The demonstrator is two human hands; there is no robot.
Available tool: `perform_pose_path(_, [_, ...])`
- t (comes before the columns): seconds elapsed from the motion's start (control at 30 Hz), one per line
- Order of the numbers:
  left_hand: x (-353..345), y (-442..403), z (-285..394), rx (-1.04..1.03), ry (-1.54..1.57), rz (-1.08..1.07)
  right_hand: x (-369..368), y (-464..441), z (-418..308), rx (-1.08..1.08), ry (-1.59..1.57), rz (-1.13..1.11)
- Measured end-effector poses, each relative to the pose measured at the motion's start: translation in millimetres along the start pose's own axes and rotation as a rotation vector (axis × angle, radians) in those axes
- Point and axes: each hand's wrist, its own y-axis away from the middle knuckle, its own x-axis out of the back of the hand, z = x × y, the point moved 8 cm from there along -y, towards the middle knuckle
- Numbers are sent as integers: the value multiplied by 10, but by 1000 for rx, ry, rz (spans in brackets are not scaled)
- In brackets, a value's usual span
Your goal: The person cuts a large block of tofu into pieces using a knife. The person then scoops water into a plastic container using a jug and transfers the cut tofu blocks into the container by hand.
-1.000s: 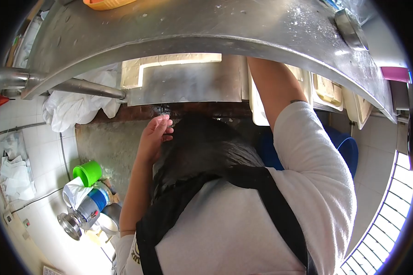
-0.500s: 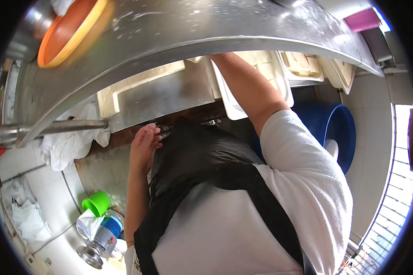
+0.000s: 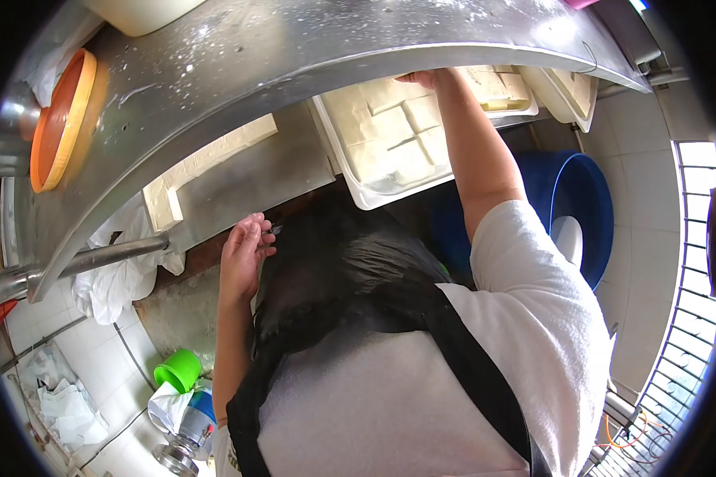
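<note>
My right hand (image 3: 422, 78) reaches under the front edge of the metal counter, at the far side of a white plastic tray (image 3: 363, 193). Pale blocks that look like tofu (image 3: 387, 163) fill this tray, divided by straight cuts. The counter hides part of the hand, so I cannot tell whether it grips the tray or a block. My left hand (image 3: 247, 246) hovers left of my black apron (image 3: 350, 262), fingers loosely curled and slightly apart, with nothing visible in them.
Another tray of pale blocks (image 3: 501, 89) stands beyond my right forearm, beside a further tray (image 3: 569, 95). A metal sheet (image 3: 250, 171) with a pale frame lies left. A blue barrel (image 3: 597, 230) stands right; a green cup (image 3: 178, 370) and white cloth (image 3: 123, 274) are left.
My right arm has swung right across the tray, and part of the hand now shows below the counter edge. The view has shifted, uncovering more blocks. My left hand stays nearly in place.
</note>
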Motion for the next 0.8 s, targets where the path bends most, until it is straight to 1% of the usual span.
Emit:
perform_pose_path(0.07, [-84, -30, 26, 2, -21, -9, 69, -77, 141, 35, -12, 29])
perform_pose_path(0.13, [-148, -53, 48, 4, -42, -13, -8, -158, 234, 82, -79, -2])
perform_pose_path(0.17, [-187, -66, 64, -4, -60, -23, -103, -233, 297, 68, -149, -111])
perform_pose_path(0.3, [-235, -121, 40, 8, -71, -30, -600, -336, 347, 68, -271, -175])
perform_pose_path(0.4, [-253, -82, 53, -13, -77, -42, -903, -340, 391, 57, -154, -201])
perform_pose_path(0.43, [-226, -65, 52, -15, -75, -36, -870, -390, 386, 106, 203, -46])
perform_pose_path(0.5, [-171, -29, 42, -33, -58, -31, -874, -463, 379, 157, 565, 103])
perform_pose_path(0.57, [-65, -6, -12, -34, -35, -12, -939, -524, 372, 322, 471, 133])
perform_pose_path(0.6, [-11, 14, -37, -33, -18, 1, -908, -716, 527, 322, 478, 122])
perform_pose_path(0.63, [28, 40, -50, -34, -10, 10, -869, -888, 527, 598, 716, 193])
perform_pose_path(0.7, [100, 90, -63, -20, 16, 26, -942, -832, 429, 885, 949, 253])
perform_pose_path(0.8, [176, 152, -19, -22, 5, 60, -1037, -907, 462, 765, 818, 157])
